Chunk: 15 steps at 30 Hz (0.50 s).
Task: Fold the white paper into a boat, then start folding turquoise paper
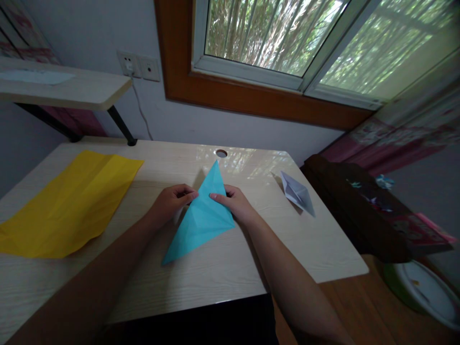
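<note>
Blue folded paper (201, 218) lies flat on the light wood desk (223, 273), about mid-desk, just ahead of the person. It is a long triangle: one tip points away toward the round cable hole (221, 153) near the far edge, the other tip points back toward the near-left. Creases show across its face.

Left hand (170, 201) sits at the paper's left edge, about halfway along it, fingers curled in, fingertips pressing or pinching the edge. Cannot tell whether it really grips the paper or only pushes on it. Right hand (233, 203) is at the paper's right side, fingers laid over the sheet, index tip pointing left onto the blue surface; pressing down rather than clenched, a true grasp not clear. The two hands face each other, fingertips near but apart, the upper half of the triangle between them. Lower tip of the paper extends past both wrists toward the person.

Yellow sheet (70, 203), creased, lies flat on the desk's left part, well apart from the left hand. Small white folded paper piece (298, 194) sits to the right, near the right hand but not touching. Window (305, 43) above the desk, wall socket (138, 67) on the left wall.
</note>
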Available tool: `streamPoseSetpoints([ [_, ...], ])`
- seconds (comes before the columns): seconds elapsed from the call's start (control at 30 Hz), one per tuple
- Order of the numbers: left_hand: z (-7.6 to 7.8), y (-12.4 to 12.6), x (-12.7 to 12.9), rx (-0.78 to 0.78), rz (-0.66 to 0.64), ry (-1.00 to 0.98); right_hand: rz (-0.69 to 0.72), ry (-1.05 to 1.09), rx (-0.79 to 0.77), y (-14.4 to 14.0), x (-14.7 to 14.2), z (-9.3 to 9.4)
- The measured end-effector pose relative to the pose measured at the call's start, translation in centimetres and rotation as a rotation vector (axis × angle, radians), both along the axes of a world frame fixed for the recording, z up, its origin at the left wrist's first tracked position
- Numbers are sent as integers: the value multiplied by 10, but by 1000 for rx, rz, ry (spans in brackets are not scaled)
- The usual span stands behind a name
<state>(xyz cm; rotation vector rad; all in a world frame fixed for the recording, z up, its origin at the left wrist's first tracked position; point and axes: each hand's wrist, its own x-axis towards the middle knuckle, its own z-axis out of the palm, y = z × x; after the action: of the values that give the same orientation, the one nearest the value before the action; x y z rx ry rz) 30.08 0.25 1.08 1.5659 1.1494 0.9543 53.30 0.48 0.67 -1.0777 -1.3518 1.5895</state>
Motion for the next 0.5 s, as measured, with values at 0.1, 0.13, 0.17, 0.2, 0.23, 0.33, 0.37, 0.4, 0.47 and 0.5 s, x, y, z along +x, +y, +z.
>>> streamPoseSetpoints([
  [0.1, 1, -1, 2, 10, 41, 39, 20, -37, 17, -1, -3, 0],
  [0.13, 2, -2, 2, 10, 47, 42, 22, -41, 16, -1, -3, 0],
  [0.17, 3, -3, 3, 9, 47, 41, 25, -41, 14, -1, -4, 0],
  [0.2, 5, -3, 3, 5, 41, 36, 25, -39, 15, -1, -4, -1],
  [0.23, 5, -3, 4, -1, 32, 30, 21, -37, 22, 0, -4, -1],
  [0.33, 6, -3, 4, -27, 8, 17, -15, -52, 63, 2, -3, -4],
  [0.37, 5, -2, 5, -34, 5, 16, -23, -61, 70, 3, -3, -5],
  [0.4, 3, -2, 5, -39, 1, 16, -24, -66, 73, 3, -3, -6],
  [0.47, 0, 0, 5, -30, 9, 20, -5, -65, 83, 4, -4, -6],
  [0.5, -2, 0, 5, -17, 18, 24, 11, -63, 91, 3, -5, -5],
])
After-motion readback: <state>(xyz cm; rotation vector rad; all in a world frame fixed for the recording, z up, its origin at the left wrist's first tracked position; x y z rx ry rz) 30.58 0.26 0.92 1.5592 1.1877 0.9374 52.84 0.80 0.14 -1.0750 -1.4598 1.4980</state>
